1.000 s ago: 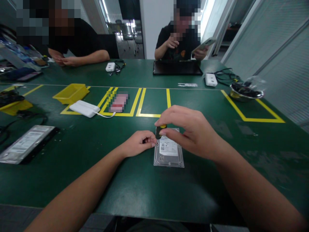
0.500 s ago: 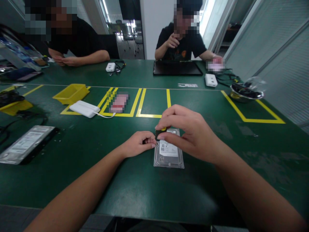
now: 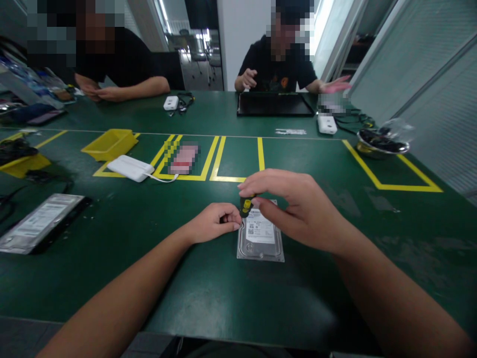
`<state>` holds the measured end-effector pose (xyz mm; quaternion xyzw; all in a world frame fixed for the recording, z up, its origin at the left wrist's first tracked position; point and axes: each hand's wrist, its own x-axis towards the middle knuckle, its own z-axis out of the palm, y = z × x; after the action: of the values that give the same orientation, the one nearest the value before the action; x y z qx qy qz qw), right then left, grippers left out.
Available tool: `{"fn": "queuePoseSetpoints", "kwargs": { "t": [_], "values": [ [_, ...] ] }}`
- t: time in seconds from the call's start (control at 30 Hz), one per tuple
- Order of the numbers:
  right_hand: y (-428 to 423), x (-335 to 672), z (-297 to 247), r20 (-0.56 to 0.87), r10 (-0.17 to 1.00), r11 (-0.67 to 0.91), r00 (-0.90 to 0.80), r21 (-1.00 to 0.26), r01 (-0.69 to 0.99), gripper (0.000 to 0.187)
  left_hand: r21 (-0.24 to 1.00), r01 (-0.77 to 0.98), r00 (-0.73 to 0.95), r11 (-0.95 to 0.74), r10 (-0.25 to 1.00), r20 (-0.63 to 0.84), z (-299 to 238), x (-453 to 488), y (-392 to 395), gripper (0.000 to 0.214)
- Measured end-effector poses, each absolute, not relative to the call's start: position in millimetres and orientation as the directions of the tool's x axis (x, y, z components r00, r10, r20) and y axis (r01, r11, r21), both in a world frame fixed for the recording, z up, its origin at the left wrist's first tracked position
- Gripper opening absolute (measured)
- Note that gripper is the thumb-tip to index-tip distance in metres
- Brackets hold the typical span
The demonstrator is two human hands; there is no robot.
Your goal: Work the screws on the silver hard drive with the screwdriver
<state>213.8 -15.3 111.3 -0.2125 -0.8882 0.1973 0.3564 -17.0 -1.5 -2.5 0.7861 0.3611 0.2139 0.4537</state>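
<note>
A silver hard drive (image 3: 261,243) with a white label lies flat on the green table (image 3: 208,293) in front of me. My right hand (image 3: 298,209) pinches the black and yellow handle of a small screwdriver (image 3: 245,205), which stands upright over the drive's far left corner. My left hand (image 3: 214,222) is curled at the drive's left edge, its fingertips closed beside the screwdriver's lower end. What those fingertips grip is too small to see.
A second hard drive (image 3: 40,222) lies at the left. A white box with a cable (image 3: 130,168), a yellow tray (image 3: 110,144) and yellow floor-tape squares sit further back. A metal bowl (image 3: 382,143) stands at the right. Two people sit across the table, one behind a black laptop (image 3: 275,105).
My right hand has turned a little on the screwdriver handle, showing more of it. The person opposite put the phone down and spread both hands.
</note>
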Motion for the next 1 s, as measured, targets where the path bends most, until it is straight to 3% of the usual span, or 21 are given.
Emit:
{"fn": "queuePoseSetpoints", "kwargs": {
  "t": [0.13, 0.4, 0.77, 1.0],
  "values": [
    [-16.3, 212.4, 109.5, 0.551, 0.526, 0.820, -0.648, -0.532, 0.213, 0.028, 0.858, 0.394, 0.646, -0.330, 0.763, -0.003, -1.2, -16.6, -1.8, 0.016],
    [-17.8, 204.9, 106.3, 0.588, 0.558, 0.816, -0.586, -0.518, 0.258, 0.002, 0.841, 0.402, 0.644, -0.361, 0.765, 0.021, -1.4, -17.2, -1.0, 0.014],
    [-16.2, 209.7, 109.2, 0.530, 0.535, 0.799, -0.658, -0.570, 0.191, 0.020, 0.856, 0.397, 0.637, -0.331, 0.771, 0.003, -2.6, -18.0, -0.9, 0.015],
    [-15.4, 210.0, 110.9, 0.532, 0.521, 0.818, -0.668, -0.536, 0.211, 0.028, 0.857, 0.402, 0.640, -0.321, 0.769, -0.013, -3.5, -18.4, -0.9, 0.017]
  ]
}}
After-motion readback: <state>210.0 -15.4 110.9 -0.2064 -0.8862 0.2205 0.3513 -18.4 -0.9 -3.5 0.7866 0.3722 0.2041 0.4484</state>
